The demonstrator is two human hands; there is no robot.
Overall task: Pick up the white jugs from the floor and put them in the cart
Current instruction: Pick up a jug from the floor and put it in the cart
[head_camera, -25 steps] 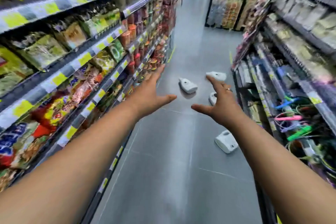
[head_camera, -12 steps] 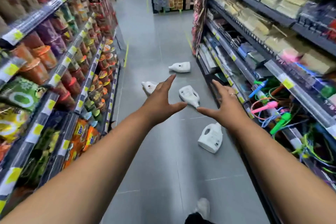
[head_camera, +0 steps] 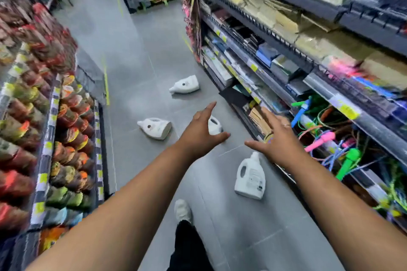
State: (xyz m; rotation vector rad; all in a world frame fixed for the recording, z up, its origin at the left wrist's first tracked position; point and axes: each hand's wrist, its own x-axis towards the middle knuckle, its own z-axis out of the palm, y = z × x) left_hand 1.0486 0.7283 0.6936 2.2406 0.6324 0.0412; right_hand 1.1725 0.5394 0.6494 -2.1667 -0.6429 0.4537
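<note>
Midair, left hand (head_camera: 199, 132) and right hand (head_camera: 277, 138) hover, grips spread, white jugs (head_camera: 250, 177) scattered on open floor (head_camera: 141, 50)

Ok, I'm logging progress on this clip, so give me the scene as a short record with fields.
floor: grey tiles, shop aisle
nearest jug: white plastic, lying down
left jug: white plastic, on its side
middle jug: white, partly hidden behind the left hand
far jug: white, on its side
left hand: fingers spread, holds nothing
right hand: fingers spread, holds nothing
cart: not in view
</note>
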